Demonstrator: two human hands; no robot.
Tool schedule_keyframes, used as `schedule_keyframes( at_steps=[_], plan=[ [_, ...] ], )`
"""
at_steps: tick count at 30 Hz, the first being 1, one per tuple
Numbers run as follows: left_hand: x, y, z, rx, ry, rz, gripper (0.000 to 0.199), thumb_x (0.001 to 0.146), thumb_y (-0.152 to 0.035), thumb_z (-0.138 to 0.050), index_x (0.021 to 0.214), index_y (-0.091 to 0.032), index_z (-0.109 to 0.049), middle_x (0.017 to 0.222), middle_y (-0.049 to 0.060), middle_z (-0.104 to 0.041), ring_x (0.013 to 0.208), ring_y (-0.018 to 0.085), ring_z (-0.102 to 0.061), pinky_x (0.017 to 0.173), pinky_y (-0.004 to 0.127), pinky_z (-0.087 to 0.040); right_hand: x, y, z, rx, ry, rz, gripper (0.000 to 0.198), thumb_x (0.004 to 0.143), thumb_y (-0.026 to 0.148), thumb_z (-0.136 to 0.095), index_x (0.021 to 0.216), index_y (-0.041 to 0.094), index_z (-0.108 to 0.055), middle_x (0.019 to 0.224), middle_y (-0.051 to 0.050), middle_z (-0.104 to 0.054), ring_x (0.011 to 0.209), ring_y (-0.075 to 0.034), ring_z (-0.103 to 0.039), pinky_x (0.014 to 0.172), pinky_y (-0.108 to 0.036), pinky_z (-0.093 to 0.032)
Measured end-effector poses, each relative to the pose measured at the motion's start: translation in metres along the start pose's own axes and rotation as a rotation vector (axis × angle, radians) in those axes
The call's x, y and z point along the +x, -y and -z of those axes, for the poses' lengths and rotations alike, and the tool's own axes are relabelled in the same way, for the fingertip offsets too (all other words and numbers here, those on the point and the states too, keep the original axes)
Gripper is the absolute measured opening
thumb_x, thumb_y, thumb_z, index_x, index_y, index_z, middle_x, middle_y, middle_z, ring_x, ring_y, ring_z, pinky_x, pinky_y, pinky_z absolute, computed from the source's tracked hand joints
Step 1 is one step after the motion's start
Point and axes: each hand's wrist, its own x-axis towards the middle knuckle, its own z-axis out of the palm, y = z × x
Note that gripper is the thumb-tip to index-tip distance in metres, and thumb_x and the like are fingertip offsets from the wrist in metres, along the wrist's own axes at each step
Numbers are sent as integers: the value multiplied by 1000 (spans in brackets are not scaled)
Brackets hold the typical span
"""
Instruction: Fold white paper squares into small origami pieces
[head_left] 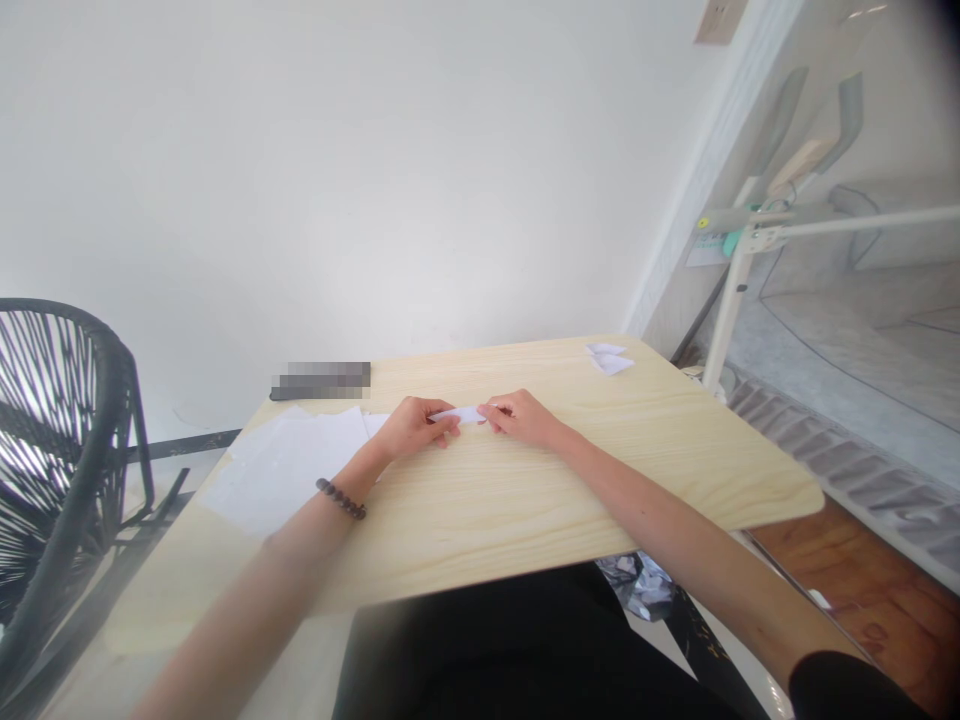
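A narrow folded strip of white paper (469,413) is stretched between my two hands, a little above or on the wooden table (480,530); I cannot tell which. My left hand (420,425), with a dark bead bracelet at its wrist, pinches the left end between thumb and fingers. The right end is pinched by my right hand (519,415). Fingers cover both ends of the strip. Loose white paper sheets (292,465) lie overlapping to the left of my left hand. Small folded paper pieces (610,358) rest at the table's far right corner.
A dark, pixelated flat object (322,382) lies at the back left edge. A black woven chair (67,450) stands to the left. A white metal frame (731,300) rises at the right. Crumpled silvery material (645,588) shows below the front edge. A white wall (375,180) is behind.
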Motion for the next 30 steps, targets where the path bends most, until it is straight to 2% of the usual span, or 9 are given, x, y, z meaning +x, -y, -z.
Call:
schedule_keyframes(
  at_steps=[6, 10, 15, 19, 25, 30],
  plan=[
    [-2, -2, 0, -78, 46, -5, 31, 72, -40, -51, 86, -14, -60, 72, 4, -64, 57, 11, -55, 55, 21, -43, -2, 2, 1, 13, -8, 5, 31, 72, 41, -51, 69, 13, -61, 55, 2, -52, 50, -7, -41, 48, -18, -29],
    [-3, -6, -1, 3, 48, -50, 32, 69, -41, -54, 85, -15, -61, 64, 0, -61, 57, 11, -53, 52, 19, -40, -2, 1, 3, 23, -5, 10, 28, 72, 38, -52, 78, 14, -64, 60, 1, -57, 53, -7, -44, 50, -19, -31],
    [-5, -12, -2, 109, 17, -104, 28, 76, -37, -46, 86, -15, -60, 68, 1, -62, 57, 11, -54, 54, 20, -41, 0, 1, 1, -18, -23, 36, 23, 74, 31, -50, 73, 13, -64, 61, -1, -59, 54, -8, -46, 52, -19, -32],
    [-5, -13, -4, 119, 9, -105, 28, 79, -35, -41, 91, -15, -55, 67, 1, -63, 48, 10, -52, 50, 20, -41, 1, 2, -1, -21, -59, 41, 21, 75, 28, -49, 70, 14, -64, 61, -1, -60, 52, -7, -46, 52, -19, -32],
    [-6, -13, -3, 35, 56, -93, 28, 80, -38, -40, 87, -15, -55, 69, 3, -64, 50, 10, -54, 51, 20, -42, -1, 4, -1, 9, -59, -10, 26, 73, 35, -51, 65, 13, -60, 54, 0, -56, 49, -7, -44, 48, -18, -30],
    [-6, -12, -2, -34, 92, -92, 27, 80, -35, -41, 89, -14, -55, 67, 3, -64, 52, 10, -55, 54, 20, -44, 0, 8, -2, 32, -21, 10, 24, 75, 32, -48, 65, 13, -58, 54, 1, -54, 48, -6, -40, 47, -18, -29]
  ],
)
